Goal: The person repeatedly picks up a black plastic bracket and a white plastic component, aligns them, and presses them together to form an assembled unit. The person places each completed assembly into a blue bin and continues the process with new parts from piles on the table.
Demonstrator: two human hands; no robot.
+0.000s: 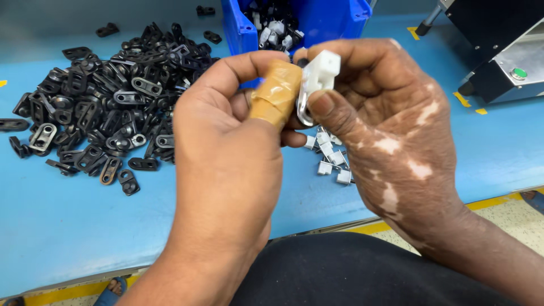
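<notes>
Both hands meet above the blue table (68, 226). My right hand (391, 136) pinches a small white plastic block (321, 75) with a metal loop at its lower edge between thumb and fingers. My left hand (226, 153) touches the same part from the left; its thumb is wrapped in tan tape (276, 93). Under the hands lie several small white-and-metal clips (331, 161). A large heap of black plastic link pieces (102, 107) lies left of my left hand.
A blue bin (328, 20) with mixed white and black parts stands at the back centre. A black and grey machine with a green button (518, 73) sits at the right rear. Yellow tape marks the table's front edge (487, 201).
</notes>
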